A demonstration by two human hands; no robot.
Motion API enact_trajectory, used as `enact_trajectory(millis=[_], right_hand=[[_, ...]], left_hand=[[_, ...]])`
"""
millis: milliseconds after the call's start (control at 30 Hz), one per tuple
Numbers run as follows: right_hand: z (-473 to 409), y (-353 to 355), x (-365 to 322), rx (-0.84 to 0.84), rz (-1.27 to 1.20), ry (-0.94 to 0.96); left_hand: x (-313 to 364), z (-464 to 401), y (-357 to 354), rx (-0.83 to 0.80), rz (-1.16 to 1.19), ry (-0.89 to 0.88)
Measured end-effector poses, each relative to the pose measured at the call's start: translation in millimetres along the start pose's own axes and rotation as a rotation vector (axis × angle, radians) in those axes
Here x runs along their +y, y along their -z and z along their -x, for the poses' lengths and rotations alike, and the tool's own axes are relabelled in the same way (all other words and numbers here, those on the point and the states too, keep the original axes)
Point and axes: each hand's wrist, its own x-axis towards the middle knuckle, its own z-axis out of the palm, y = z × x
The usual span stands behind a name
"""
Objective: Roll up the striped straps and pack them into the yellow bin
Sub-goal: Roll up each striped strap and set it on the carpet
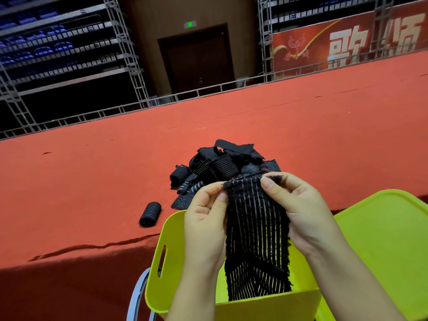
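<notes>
item: striped strap (254, 228), which i pinch at its top edge with left hand (205, 218) and right hand (294, 205), over yellow bin (166, 246). banner (347, 40) at 1 o'clock reads "歌".

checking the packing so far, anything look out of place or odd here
One rolled strap lies alone on the red carpet, left of the yellow bin, not packed. The strap pinched by both hands has frayed edges.

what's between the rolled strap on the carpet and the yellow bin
Nothing: in the head view only bare red carpet separates the rolled strap from the yellow bin wall.
</notes>
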Motion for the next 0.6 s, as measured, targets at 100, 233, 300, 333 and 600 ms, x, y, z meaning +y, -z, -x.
enact_trajectory(millis=[100,233,300,333,600], right_hand=[[0.0,1.2,0.4,0.023,0.008,0.010],[1.2,2.9,1.1,0.017,0.028,0.069],[2.0,1.7,0.9,0.034,0.039,0.086],[2.7,0.7,0.5,0.037,0.044,0.099],[4.4,-3.2,4.6,0.057,0.141,0.206]], left_hand=[[0.8,2.0,-1.3,-0.020,-0.019,-0.008],[4.0,4.5,-2.1,-0.037,-0.009,-0.012],[6.0,6.4,-1.5,-0.064,-0.001,-0.003],[6.8,6.9,-0.8,-0.068,0.005,0.006],[8.3,3.1,0.0,-0.054,-0.131,-0.052]])
